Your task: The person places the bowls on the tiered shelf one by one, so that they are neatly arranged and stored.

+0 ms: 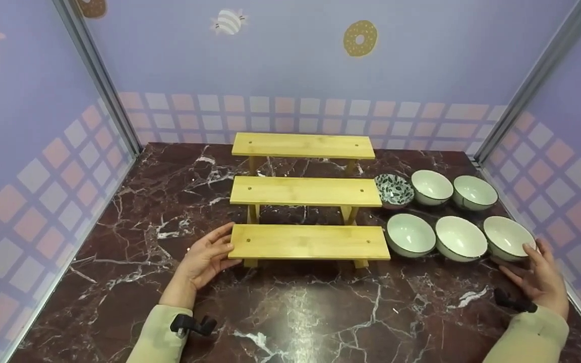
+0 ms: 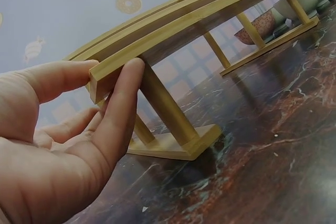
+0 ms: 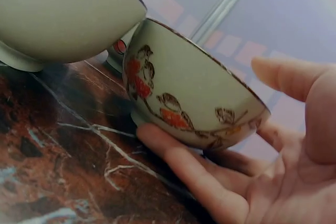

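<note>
A three-step wooden display stand (image 1: pixel 310 242) stands on the dark marbled table. At the left end of its lowest step, my left hand (image 1: pixel 209 259) pinches the plank; in the left wrist view the thumb (image 2: pixel 68 77) meets the plank's end and a finger reaches beneath. My right hand (image 1: pixel 542 277) is at the front right bowl (image 1: pixel 510 236), which is pale with red and brown painting outside. The right wrist view has its fingers (image 3: pixel 205 177) stretched low along that bowl's underside and the thumb (image 3: pixel 283 77) raised near the rim.
Right of the stand, two rows of bowls include a dark leaf-patterned one (image 1: pixel 394 189), pale ones (image 1: pixel 431 185) (image 1: pixel 461 237) and greenish ones (image 1: pixel 476 191) (image 1: pixel 410 234). Purple walls (image 1: pixel 290 60) enclose the table (image 1: pixel 321 312) at the back and sides.
</note>
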Demonstrator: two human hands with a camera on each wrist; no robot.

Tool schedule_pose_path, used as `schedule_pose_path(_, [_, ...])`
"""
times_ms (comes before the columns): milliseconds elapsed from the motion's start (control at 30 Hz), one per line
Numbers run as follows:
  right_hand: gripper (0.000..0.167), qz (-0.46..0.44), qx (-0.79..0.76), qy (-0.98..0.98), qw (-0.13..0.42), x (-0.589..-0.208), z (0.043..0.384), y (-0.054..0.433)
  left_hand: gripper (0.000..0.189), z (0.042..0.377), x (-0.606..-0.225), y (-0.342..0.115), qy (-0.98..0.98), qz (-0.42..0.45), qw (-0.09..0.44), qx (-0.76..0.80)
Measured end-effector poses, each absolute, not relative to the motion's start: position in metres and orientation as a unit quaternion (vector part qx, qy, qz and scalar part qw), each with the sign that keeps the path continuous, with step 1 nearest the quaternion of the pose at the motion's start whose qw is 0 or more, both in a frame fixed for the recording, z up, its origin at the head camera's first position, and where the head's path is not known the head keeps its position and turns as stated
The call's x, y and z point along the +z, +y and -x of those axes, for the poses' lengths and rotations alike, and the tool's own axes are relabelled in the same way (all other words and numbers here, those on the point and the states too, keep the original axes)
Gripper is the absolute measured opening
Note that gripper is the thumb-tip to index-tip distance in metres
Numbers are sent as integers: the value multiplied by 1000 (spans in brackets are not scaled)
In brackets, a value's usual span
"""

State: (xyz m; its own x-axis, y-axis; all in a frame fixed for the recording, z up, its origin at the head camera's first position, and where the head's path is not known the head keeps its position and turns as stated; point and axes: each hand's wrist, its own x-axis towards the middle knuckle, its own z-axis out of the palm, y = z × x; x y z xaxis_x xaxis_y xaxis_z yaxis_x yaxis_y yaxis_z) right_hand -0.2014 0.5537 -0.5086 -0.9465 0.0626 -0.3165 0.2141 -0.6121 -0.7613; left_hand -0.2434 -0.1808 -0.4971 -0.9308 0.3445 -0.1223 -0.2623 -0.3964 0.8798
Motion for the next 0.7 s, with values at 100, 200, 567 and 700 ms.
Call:
schedule_pose_path(100, [86,-109,-902,416,44,-515,198,555,77,242,-498,-182,503,-53,190,841])
schedule_pose_path(200, [80,-63,-917,392,42,-522,196,555,79,242,-498,-182,491,-59,199,846])
schedule_pose_path(567, [51,-51,-922,382,22,-528,196,555,81,244,-503,-181,476,-60,207,852])
schedule_pose_path(700, [53,-47,-924,380,16,-528,197,555,79,244,-505,-182,473,-60,207,854])
